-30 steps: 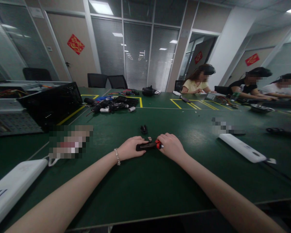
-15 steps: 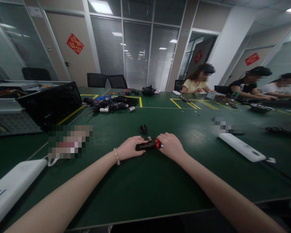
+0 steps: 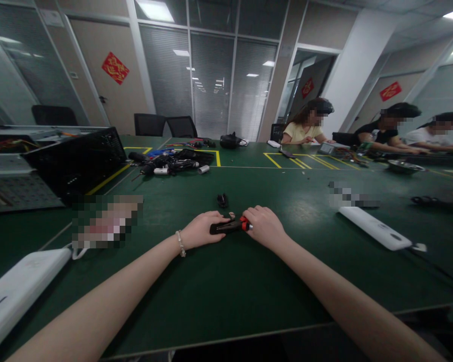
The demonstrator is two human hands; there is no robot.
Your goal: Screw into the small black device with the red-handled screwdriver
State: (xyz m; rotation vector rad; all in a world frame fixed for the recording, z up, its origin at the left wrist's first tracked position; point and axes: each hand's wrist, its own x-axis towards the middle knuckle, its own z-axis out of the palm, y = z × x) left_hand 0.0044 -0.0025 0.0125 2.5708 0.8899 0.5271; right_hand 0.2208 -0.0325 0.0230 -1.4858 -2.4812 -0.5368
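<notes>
My left hand (image 3: 206,228), with a beaded bracelet on its wrist, is closed on one end of a dark oblong object (image 3: 228,229) just above or on the green table. My right hand (image 3: 263,222) has its fingers wrapped round a red and black piece (image 3: 245,224) with a silvery tip at the other end. Whether the dark object and the red piece are one tool or two joined parts, I cannot tell. A small pale bit (image 3: 232,215) shows by my left thumb. Behind my hands lies a small coiled black cable (image 3: 222,200).
At the left stands an open computer case (image 3: 75,163); a white power bank (image 3: 26,274) lies nearer. Cables and tools (image 3: 169,163) are piled farther back. To the right lies another white power bank (image 3: 375,228) with a cable. Several people (image 3: 305,130) sit at the far right.
Both hands keep their hold on the same objects, with almost no movement. The whole view has shifted very slightly.
</notes>
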